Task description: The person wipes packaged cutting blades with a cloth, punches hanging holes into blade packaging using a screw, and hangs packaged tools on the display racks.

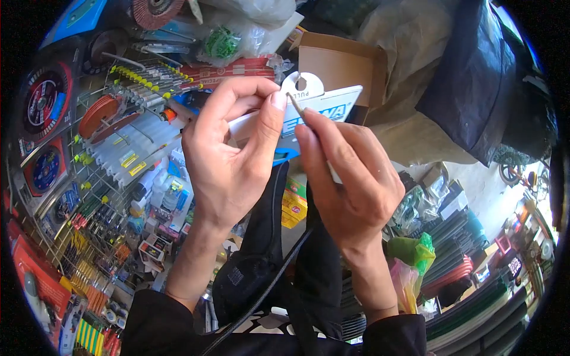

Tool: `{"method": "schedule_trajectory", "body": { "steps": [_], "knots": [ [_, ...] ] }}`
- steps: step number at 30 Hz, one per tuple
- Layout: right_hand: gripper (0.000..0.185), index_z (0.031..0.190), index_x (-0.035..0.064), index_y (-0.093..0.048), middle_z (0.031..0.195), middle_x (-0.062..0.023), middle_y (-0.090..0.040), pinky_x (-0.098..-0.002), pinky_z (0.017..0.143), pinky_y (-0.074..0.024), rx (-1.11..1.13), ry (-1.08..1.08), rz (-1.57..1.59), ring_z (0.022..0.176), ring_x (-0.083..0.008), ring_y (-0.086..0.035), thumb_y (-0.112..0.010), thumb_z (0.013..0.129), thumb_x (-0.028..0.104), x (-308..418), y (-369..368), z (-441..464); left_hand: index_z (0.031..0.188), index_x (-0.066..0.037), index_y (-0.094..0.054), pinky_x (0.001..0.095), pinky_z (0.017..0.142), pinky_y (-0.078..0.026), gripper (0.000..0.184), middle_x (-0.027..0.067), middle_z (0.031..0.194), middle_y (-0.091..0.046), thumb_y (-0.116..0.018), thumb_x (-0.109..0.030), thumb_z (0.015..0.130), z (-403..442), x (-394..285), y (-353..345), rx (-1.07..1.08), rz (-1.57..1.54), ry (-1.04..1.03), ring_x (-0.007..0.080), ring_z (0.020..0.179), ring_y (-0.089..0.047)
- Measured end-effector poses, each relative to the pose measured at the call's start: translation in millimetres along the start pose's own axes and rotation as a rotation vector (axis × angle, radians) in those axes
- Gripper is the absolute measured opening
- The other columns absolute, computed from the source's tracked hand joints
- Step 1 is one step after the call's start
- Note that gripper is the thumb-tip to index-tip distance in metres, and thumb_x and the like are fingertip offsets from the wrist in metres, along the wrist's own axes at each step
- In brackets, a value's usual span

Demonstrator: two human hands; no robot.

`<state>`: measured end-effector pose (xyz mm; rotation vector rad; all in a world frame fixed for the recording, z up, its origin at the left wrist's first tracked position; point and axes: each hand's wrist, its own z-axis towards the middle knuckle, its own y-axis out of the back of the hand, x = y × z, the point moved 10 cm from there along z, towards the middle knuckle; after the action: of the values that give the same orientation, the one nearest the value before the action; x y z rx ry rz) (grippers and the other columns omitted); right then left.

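My left hand [231, 148] pinches the edge of a white package [350, 98] with blue lettering, thumb and forefinger beside its hang tab [312, 89]. "PULL" is printed on the tab, which has a notched hole. Between the thumb and forefinger of my right hand [353, 178] is a thin, brownish metal rod [295, 105]; its tip lies against the tab's lower left edge. Whether the rod is a screw or a drill bit I cannot tell. My fingers hide part of the package.
A wire rack [71, 237] with hanging tools fills the left side, with cutting discs [44, 107] at its edge. Behind the package stands an open cardboard box [344, 59]. Dark sheeting [463, 77] hangs at upper right. Stacked dark lengths [451, 237] lie at right.
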<state>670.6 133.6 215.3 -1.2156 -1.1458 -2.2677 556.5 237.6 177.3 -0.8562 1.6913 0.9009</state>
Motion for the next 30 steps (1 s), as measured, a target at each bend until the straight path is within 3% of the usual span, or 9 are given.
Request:
{"method": "schedule_trajectory", "body": {
  "steps": [11, 14, 16, 18, 20, 21, 26, 28, 30],
  "knots": [
    [0.018, 0.094, 0.0032, -0.061, 0.081, -0.0097, -0.055, -0.0395, 0.065, -0.0481, 0.278, -0.201, -0.189, 0.074, -0.0277, -0.058, -0.072, 0.081, 0.008, -6.6, -6.5, 5.7, 0.098, 0.000, -0.062, 0.0308, 0.065, -0.055, 0.009, 0.0093, 0.084, -0.069, -0.067, -0.002, 0.091, -5.2, -30.1, -14.3, 0.052, 0.462, -0.363, 0.0232, 0.073, -0.071],
    [0.017, 0.094, -0.0028, -0.064, 0.076, -0.0129, -0.060, -0.0388, 0.063, -0.0485, 0.310, -0.435, 0.018, 0.068, -0.0312, -0.060, -0.068, 0.087, 0.012, -26.3, -7.6, 2.2, 0.098, 0.000, -0.062, 0.0324, 0.062, -0.054, 0.009, 0.0098, 0.083, -0.068, -0.067, -0.001, 0.090, -7.1, -35.8, -19.6, 0.082, 0.542, -0.489, 0.0252, 0.071, -0.071],
    [0.023, 0.093, -0.0077, -0.066, 0.073, -0.0183, -0.065, -0.0380, 0.061, -0.0485, 0.467, -0.912, 0.479, 0.063, -0.0359, -0.060, -0.063, 0.091, 0.015, -51.8, -26.4, -20.7, 0.098, 0.000, -0.062, 0.0336, 0.061, -0.053, 0.010, 0.0104, 0.082, -0.068, -0.067, -0.001, 0.089, -7.5, -36.7, -18.8, 0.091, 0.580, -0.545, 0.0266, 0.071, -0.070],
    [0.028, 0.092, -0.0102, -0.067, 0.074, -0.0217, -0.068, -0.0367, 0.060, -0.0482, 0.504, -1.015, 0.597, 0.061, -0.0368, -0.061, -0.060, 0.093, 0.017, -53.9, -30.0, -23.7, 0.097, 0.000, -0.062, 0.0348, 0.060, -0.052, 0.010, 0.0110, 0.082, -0.067, -0.067, 0.000, 0.089, -7.1, -37.9, -17.5, 0.100, 0.616, -0.596, 0.0281, 0.070, -0.070],
    [0.023, 0.099, -0.0063, -0.067, 0.067, 0.0009, -0.055, -0.0268, 0.055, -0.0408, 0.518, -0.711, 0.304, 0.059, -0.0083, -0.049, -0.064, 0.096, 0.016, -45.8, -22.6, -5.9, 0.098, 0.000, -0.062, 0.0360, 0.058, -0.051, 0.012, 0.0120, 0.082, -0.067, -0.067, 0.000, 0.088, -8.5, -41.1, -22.9, 0.161, 0.654, -0.708, 0.0299, 0.068, -0.068],
    [0.019, 0.099, -0.0041, -0.068, 0.070, -0.0054, -0.058, -0.0280, 0.058, -0.0431, 0.448, -0.382, 0.073, 0.061, -0.0112, -0.052, -0.065, 0.094, 0.014, -29.1, -15.8, 8.0, 0.098, 0.000, -0.062, 0.0360, 0.058, -0.051, 0.012, 0.0120, 0.082, -0.067, -0.067, 0.000, 0.088, -7.5, -40.3, -21.8, 0.161, 0.656, -0.705, 0.0299, 0.068, -0.068],
    [0.018, 0.095, -0.0047, -0.070, 0.072, -0.0094, -0.062, -0.0304, 0.061, -0.0450, 0.400, 0.001, -0.327, 0.064, -0.0120, -0.056, -0.063, 0.094, 0.012, -0.9, -19.2, 13.6, 0.098, 0.000, -0.063, 0.0354, 0.058, -0.051, 0.014, 0.0131, 0.082, -0.066, -0.067, 0.002, 0.085, -9.5, -38.7, -22.2, 0.184, 0.653, -0.788, 0.0307, 0.068, -0.067],
    [0.025, 0.084, -0.0105, -0.066, 0.065, -0.0176, -0.064, -0.0382, 0.057, -0.0464, 0.489, -0.599, 0.268, 0.059, -0.0275, -0.063, -0.060, 0.092, 0.013, -38.6, -27.2, -3.6, 0.098, 0.000, -0.063, 0.0355, 0.058, -0.051, 0.014, 0.0135, 0.082, -0.066, -0.067, 0.003, 0.085, -11.3, -35.2, -20.1, 0.202, 0.642, -0.787, 0.0311, 0.068, -0.067],
    [0.031, 0.103, -0.0082, -0.069, 0.061, -0.0130, -0.059, -0.0304, 0.054, -0.0429, 0.598, -0.986, 0.610, 0.061, -0.0053, -0.048, -0.062, 0.095, 0.020, -59.1, -40.2, -27.3, 0.098, 0.001, -0.063, 0.0356, 0.059, -0.052, 0.015, 0.0139, 0.082, -0.066, -0.067, 0.004, 0.084, -13.1, -30.2, -17.6, 0.224, 0.638, -0.781, 0.0315, 0.068, -0.067]
  ]
}}
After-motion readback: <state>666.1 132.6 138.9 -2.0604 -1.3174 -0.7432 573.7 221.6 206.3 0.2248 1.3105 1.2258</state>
